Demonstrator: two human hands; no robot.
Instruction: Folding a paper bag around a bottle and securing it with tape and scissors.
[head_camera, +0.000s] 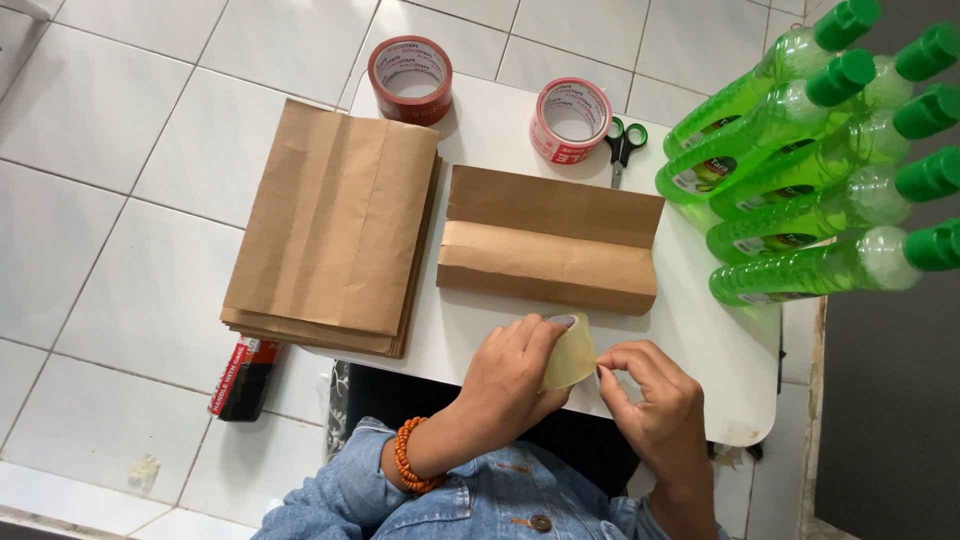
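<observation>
My left hand (510, 375) grips a roll of clear yellowish tape (568, 352) near the front edge of the white table (700, 360). My right hand (645, 395) pinches at the roll's right side with thumb and fingertips. Just beyond the hands lies a folded brown paper package (548, 240). An orange bead bracelet (405, 455) sits on my left wrist, below a denim sleeve.
A stack of brown paper bags (335, 225) overhangs the table's left side. Two red-and-white tape rolls (410, 78) (570, 120) and green-handled scissors (624, 145) lie at the back. Several green bottles (800, 170) stand at right. A small red and black pack (243, 377) lies on the tiled floor.
</observation>
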